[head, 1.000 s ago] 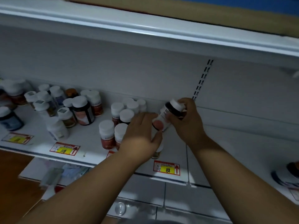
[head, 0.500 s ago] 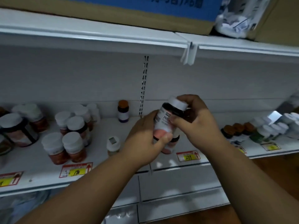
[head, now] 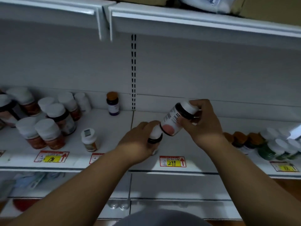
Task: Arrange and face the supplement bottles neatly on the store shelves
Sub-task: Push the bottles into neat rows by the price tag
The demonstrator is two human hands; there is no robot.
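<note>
Two bottles are held above the shelf (head: 203,144): a tilted bottle (head: 176,119) clamped in the right hand (head: 203,123), a second bottle (head: 155,133) gripped by the left hand (head: 138,142). White-capped bottles (head: 48,132) are crowded at nine o'clock, green bottles (head: 276,147) at three, an orange-capped bottle (head: 112,103) at eleven.

One head-worn wide-angle view faces the white shelf (head: 104,160) at close range (arm's reach), angled slightly downward; both forearms enter from five and seven o'clock.
</note>
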